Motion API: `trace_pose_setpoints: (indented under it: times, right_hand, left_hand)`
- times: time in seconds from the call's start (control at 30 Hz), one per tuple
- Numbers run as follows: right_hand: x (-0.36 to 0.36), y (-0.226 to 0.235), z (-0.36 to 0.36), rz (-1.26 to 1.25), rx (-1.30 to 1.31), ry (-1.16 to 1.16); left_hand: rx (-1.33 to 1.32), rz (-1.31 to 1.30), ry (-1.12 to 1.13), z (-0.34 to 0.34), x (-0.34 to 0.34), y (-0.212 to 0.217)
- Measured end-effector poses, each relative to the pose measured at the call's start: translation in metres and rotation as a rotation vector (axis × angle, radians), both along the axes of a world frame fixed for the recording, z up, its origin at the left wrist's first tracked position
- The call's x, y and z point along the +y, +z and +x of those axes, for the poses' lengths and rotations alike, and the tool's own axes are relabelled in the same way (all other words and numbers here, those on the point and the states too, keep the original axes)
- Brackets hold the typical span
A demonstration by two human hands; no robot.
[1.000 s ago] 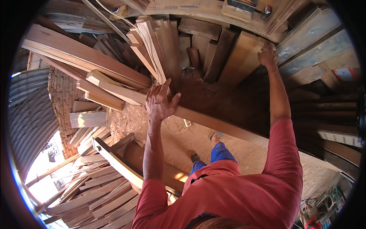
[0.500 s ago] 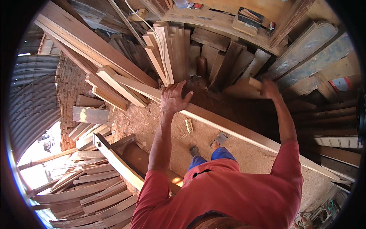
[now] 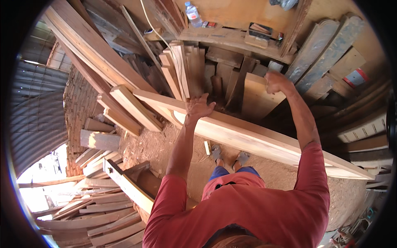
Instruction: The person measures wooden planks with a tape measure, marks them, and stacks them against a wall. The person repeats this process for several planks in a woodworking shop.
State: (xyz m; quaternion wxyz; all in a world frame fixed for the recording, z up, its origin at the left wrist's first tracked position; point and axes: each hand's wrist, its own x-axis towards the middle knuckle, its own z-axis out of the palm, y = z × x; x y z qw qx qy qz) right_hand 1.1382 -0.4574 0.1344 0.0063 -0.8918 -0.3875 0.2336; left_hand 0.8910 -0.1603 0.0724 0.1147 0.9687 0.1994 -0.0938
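A long pale wooden panel (image 3: pixel 256 136) slants across the middle, running from the lumber at upper left down to the lower right. My left hand (image 3: pixel 199 107) lies over its upper edge with the fingers apart. Beyond the panel, to the right, my right hand (image 3: pixel 278 83) is closed at the upper corner of a short, wide wooden board (image 3: pixel 257 96). That board's broad face is in view, tilted, and its lower end is hidden behind the panel.
Upright planks (image 3: pixel 178 70) and long beams (image 3: pixel 95 53) lean at upper left. A shelf (image 3: pixel 231 41) carries a water bottle (image 3: pixel 193 15) and a black box (image 3: pixel 259 32). More boards (image 3: pixel 326 45) lean at right. A wood pile (image 3: pixel 99 206) lies lower left, beside a trough-like piece (image 3: pixel 132 186).
The long panel has turned, so more of its side face shows. My right hand has moved up and left with the short board, which now shows its broad face. The view has shifted.
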Motion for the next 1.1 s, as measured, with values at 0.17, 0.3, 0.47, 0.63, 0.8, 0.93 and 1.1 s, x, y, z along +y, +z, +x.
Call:
trace_pose_setpoints:
  times: [0.17,0.3,0.47,0.63,0.8,0.93,1.1]
  right_hand:
    - [0.022,0.205,-0.053,0.116,-0.187,0.096]
    - [0.028,0.340,-0.129,0.272,-0.450,0.204]
    - [-0.044,0.343,-0.207,0.593,-0.746,-0.356]
    - [-0.046,0.123,-0.180,0.709,-0.636,-0.271]
    - [-0.009,0.019,-0.130,0.750,-0.186,-0.255]
    - [0.030,0.035,-0.119,0.635,-0.145,-0.107]
    - [0.055,0.105,-0.151,0.878,-0.016,0.091]
  left_hand:
    - [-0.401,-0.475,-0.149,0.047,-0.065,-0.007]
    - [-0.778,-1.491,-0.187,0.076,-0.103,0.042]
    - [-1.166,-1.709,-0.017,0.037,-0.087,0.144]
    - [-1.452,-1.763,0.049,-0.042,-0.027,0.193]
    - [-1.622,-1.813,0.204,-0.143,0.015,0.200]
    - [-1.827,-1.751,0.413,-0.216,0.030,0.194]
    - [-2.099,-1.693,0.337,-0.301,0.021,0.175]
